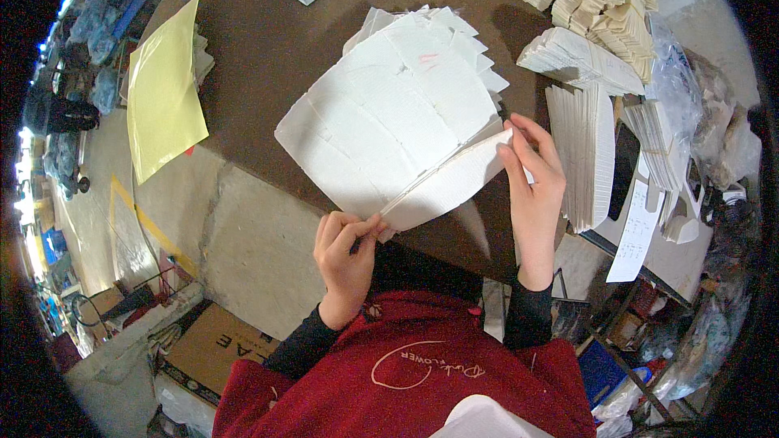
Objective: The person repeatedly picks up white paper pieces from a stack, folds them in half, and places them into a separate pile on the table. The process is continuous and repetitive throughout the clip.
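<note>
A white cardboard sheet at frame centre is pinched at its lower end by the left hand and gripped at its upper end by the right hand. It is lifted off a fanned stack of white sheets lying on the brown table. A yellow sheet is seen at upper left, bundles of folded cardboard at right, more piled at upper right.
</note>
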Tool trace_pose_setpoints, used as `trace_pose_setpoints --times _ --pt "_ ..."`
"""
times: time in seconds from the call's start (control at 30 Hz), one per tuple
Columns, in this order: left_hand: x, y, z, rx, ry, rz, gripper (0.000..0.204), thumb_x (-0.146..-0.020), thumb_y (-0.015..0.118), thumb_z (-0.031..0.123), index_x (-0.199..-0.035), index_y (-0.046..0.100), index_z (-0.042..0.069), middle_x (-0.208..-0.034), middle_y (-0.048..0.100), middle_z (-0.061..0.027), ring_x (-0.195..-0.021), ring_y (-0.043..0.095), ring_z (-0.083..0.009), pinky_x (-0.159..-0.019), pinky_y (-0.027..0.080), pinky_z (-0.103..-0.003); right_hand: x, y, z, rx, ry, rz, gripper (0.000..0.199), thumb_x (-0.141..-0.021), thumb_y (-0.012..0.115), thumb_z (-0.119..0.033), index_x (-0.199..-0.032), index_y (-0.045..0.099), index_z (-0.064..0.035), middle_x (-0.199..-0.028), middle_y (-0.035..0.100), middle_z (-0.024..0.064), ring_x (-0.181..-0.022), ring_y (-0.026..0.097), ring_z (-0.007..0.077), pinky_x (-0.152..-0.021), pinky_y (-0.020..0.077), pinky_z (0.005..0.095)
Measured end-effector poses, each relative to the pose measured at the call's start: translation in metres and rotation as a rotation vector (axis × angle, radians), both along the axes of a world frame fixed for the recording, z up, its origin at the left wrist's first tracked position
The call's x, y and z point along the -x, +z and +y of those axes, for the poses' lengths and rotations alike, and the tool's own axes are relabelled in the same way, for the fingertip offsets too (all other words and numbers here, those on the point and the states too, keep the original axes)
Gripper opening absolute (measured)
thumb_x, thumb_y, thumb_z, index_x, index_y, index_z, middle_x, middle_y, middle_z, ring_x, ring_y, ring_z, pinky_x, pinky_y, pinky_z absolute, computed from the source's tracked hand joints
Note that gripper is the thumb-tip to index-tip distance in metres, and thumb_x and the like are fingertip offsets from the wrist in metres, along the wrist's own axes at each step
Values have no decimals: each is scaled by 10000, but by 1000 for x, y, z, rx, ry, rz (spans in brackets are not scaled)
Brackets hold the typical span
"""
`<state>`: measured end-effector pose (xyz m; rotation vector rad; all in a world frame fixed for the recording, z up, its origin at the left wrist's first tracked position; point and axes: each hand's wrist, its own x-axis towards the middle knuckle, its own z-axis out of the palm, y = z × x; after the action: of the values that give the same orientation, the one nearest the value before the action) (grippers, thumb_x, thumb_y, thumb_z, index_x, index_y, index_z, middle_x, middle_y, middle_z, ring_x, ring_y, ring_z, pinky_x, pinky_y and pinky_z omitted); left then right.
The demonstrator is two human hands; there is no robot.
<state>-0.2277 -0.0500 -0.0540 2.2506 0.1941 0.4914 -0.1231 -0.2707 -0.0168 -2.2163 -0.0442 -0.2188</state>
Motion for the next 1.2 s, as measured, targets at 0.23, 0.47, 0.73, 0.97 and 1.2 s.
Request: trace_pose_setpoints --times 0.23,0.47,0.73,0.97,1.2 --pt "3 -9 -5 -30 37 -57 170 -719 816 -55 -836 726 30 -737 599 -70 -693 564 -196 -620 458 -312 -6 -7 1 -137 -7 34 298 -923 682 -26 -1219 686 15 -1193 649 88 -1012 614 160 -871 481 269" --pt "4 -16 -2 -46 48 -62 172 -711 813 -47 -838 725 29 -700 577 -63 -663 523 -196 -575 406 -310 2 0 -1 -204 5 -58 252 -864 724 10 -1115 702 16 -1034 600 83 -918 591 179 -808 476 276" --pt "3 -16 2 -38 24 -44 172 -686 821 -22 -822 725 23 -676 544 -58 -657 520 -217 -581 413 -340 19 -5 27 -546 212 -119 250 -874 678 34 -1007 489 -63 -1113 674 139 -1073 652 221 -911 476 346" --pt "1 -19 5 -80 -57 -24 256 -721 808 6 -953 713 55 -772 565 -69 -732 534 -238 -653 426 -367 55 24 17 -174 649 -329 91 -811 735 -89 -898 709 -76 -1096 741 124 -935 728 290 -750 590 378" --pt "6 19 -12 -131 -155 63 502 -782 743 -6 -1245 621 144 -1124 569 -79 -1049 499 -295 -936 356 -442 78 52 10 -629 1024 -553 181 -875 701 -211 -1031 678 -122 -1109 716 187 -1025 707 337 -823 589 394"
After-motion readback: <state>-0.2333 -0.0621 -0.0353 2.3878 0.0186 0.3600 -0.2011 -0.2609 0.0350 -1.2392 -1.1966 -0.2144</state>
